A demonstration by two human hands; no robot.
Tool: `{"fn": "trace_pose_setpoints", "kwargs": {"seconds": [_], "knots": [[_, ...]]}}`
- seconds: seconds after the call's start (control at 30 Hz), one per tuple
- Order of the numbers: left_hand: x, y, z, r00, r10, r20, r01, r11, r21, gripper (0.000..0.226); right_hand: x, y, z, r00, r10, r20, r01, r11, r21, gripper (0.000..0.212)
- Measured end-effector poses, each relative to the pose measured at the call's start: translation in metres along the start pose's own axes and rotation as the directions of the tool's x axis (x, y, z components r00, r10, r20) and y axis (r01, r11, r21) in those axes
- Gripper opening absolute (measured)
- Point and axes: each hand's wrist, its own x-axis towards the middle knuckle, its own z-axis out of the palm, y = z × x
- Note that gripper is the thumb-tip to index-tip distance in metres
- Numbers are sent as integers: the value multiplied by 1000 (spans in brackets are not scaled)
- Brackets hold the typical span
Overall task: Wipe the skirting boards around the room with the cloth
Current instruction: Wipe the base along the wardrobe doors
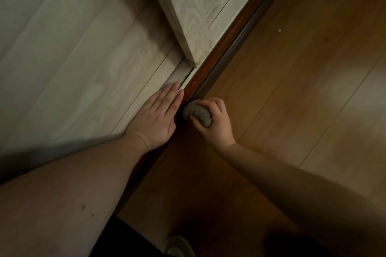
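The room is dim, with a warm wood-laminate floor on one side and a pale wood-grain panelled wall on the other, and a dark reddish-brown skirting board running diagonally between them from the lower left up to the upper right. A pale panel, perhaps a door or cupboard side, juts out above it. The person leans low over this seam. The left hand lies flat on the wall just above the board, its fingers straight and pressed together, pointing up along the board's length; it seems to be a brace rather than a working hand. The right hand is on the floor side, fingers curled round a bunched grey cloth, which it presses against the face of the skirting board just beside the left hand's fingertips. The board's long axis stretches away up and to the right of the cloth, so the next stroke likely slides that way, and the right hand is the one placed to make it.
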Motion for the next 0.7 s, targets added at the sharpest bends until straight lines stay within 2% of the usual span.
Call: {"fn": "trace_pose_setpoints", "kwargs": {"seconds": [0.1,0.27,0.4,0.63,0.7], "knots": [[0,0,0,1000,0,-9,0,1000,-9,69,-3,-5,6,996,-90,19,91,995,-38,46],[0,1,0,1000,4,-10,-4,1000,-21,69,-7,-11,11,991,-130,20,130,990,-55,45],[-1,1,0,1000,5,-8,-5,1000,-24,69,5,-17,9,999,-49,-11,49,998,-30,41],[-1,2,0,1000,-5,-5,5,1000,-12,69,28,-14,-6,997,-2,-82,3,1000,2,38],[-2,2,1,1000,-10,3,10,1000,-10,68,43,-13,-19,986,84,-145,-82,996,26,38]]}}
